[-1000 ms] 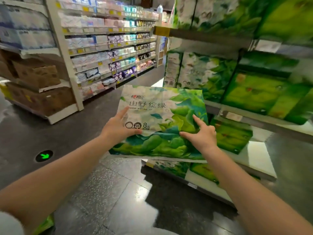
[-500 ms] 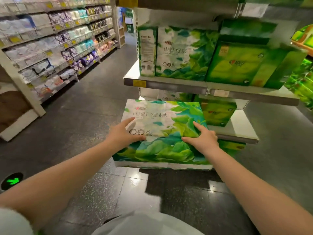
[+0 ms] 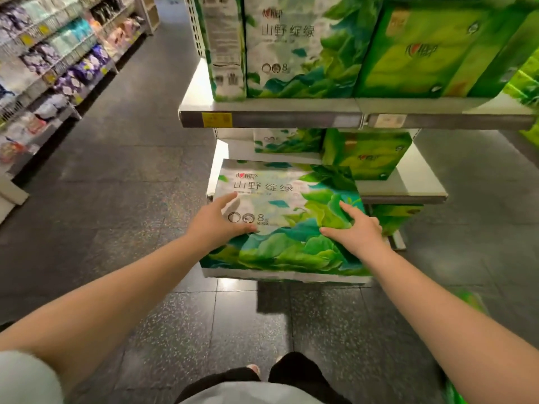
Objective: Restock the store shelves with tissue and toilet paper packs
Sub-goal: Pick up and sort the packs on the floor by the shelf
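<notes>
Two bare hands on one tissue pack [image 3: 287, 217]: left hand [image 3: 217, 225] at its left edge, thumb laid across the printed face and forefinger stretched up along it, remaining fingers hidden round the side; right hand [image 3: 354, 228] at the right, thumb and forefinger spread on the face, other fingers wrapped past the edge, both gripping the pack. Pack held tilted, face up, its far end at the front of the lower shelf [image 3: 408, 188], whether resting on it cannot be told. Face printed with green leaves, red brand mark, "山野 绽绿" and a figure 8. Upper shelf [image 3: 271, 119]: matching leaf pack [image 3: 297, 48] upright with the same characters, plain green pack [image 3: 431, 51] beside it, yellow price tag [image 3: 217, 120] on the rail; tag writing unreadable
</notes>
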